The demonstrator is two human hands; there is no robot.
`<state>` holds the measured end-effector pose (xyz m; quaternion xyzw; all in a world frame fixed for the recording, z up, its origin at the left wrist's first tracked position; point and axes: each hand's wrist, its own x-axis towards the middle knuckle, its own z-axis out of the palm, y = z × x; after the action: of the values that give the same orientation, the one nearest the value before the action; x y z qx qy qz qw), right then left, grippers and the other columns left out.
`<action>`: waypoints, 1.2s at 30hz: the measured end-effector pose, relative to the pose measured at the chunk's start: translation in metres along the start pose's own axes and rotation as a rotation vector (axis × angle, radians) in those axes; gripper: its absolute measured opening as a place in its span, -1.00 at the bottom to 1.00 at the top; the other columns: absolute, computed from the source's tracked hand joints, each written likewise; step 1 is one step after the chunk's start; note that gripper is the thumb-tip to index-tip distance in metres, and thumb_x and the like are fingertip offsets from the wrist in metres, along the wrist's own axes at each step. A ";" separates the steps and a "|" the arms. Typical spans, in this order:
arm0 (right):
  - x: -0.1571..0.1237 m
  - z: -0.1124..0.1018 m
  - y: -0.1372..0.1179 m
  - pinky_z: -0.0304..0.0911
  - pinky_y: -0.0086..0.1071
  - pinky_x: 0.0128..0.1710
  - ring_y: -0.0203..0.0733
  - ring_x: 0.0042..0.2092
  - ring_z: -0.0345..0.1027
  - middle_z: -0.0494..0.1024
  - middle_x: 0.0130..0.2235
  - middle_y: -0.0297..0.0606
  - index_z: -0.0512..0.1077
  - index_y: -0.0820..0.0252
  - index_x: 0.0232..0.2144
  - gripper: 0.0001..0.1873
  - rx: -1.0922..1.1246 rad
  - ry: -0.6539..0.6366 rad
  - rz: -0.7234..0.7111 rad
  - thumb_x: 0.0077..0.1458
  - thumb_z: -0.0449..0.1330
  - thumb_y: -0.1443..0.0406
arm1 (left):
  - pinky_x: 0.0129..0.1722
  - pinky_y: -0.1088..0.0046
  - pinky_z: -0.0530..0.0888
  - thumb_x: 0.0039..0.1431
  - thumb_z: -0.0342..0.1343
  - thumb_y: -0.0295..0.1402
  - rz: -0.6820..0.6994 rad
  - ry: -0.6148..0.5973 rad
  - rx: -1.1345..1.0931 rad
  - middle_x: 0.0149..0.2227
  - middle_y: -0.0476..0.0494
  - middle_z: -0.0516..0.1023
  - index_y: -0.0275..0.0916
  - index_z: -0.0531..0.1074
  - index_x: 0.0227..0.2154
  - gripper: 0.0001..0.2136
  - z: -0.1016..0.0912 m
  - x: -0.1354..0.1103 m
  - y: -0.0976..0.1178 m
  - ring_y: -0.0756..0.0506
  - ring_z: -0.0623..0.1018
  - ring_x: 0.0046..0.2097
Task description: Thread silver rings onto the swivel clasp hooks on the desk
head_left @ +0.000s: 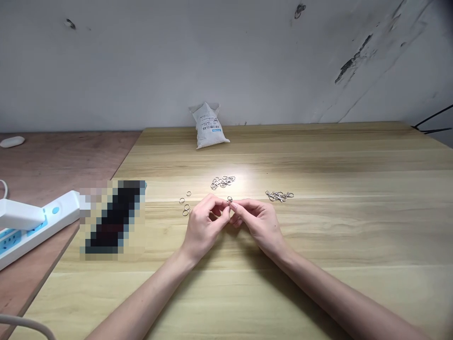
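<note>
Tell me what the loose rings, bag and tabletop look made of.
Loose rings: probably metal, smooth, from their silvery shine.
Bag: likely plastic, pale, with wrinkles and a translucent top edge.
Tabletop: wood or wood-effect laminate, smooth, from grain streaks and glare.

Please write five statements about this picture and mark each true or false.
1. The left hand and right hand hold one small metal piece. True.
2. Six loose metal rings lie beside the left hand. False: four metal rings lie there.
3. A white plastic packet is near the wall. True.
4. The power strip is black. False: the power strip is white with blue parts.
5. A pile of metal clasps lies beyond the right hand. True.
</note>
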<state>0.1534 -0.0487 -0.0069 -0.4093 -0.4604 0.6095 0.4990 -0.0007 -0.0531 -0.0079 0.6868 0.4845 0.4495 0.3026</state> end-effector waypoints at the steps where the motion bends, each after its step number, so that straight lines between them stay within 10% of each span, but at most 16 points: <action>1: 0.000 0.000 0.000 0.34 -0.47 -0.46 -0.35 -0.48 0.41 0.57 -0.50 -0.31 0.62 0.16 -0.39 -0.84 0.000 0.006 0.001 0.04 0.33 0.19 | -0.37 0.49 0.40 0.23 0.09 -0.40 -0.003 0.001 0.003 -0.40 -0.03 0.45 -0.24 0.43 -0.40 -0.90 0.000 0.000 0.000 0.02 0.43 -0.36; 29: -0.005 0.004 0.001 0.34 -0.39 -0.43 -0.27 -0.43 0.41 0.57 -0.46 -0.28 0.58 0.17 -0.36 -0.79 -0.111 0.020 -0.014 0.08 0.29 0.15 | -0.38 0.48 0.49 0.22 0.11 -0.38 0.030 0.064 0.067 -0.36 -0.06 0.52 -0.22 0.53 -0.36 -0.89 -0.004 0.004 0.000 0.00 0.51 -0.36; 36: -0.001 -0.006 -0.005 0.29 -0.34 -0.38 -0.22 -0.35 0.35 0.50 -0.33 -0.23 0.36 0.15 -0.35 -0.82 -0.547 -0.036 -0.221 0.23 0.07 0.20 | -0.21 0.30 0.42 0.16 0.09 -0.43 0.263 0.045 0.571 -0.31 -0.12 0.53 -0.21 0.48 -0.38 -0.93 -0.017 0.010 -0.002 -0.14 0.48 -0.21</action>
<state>0.1600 -0.0479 -0.0031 -0.4650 -0.6582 0.4118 0.4254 -0.0154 -0.0431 0.0005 0.7907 0.5047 0.3455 0.0260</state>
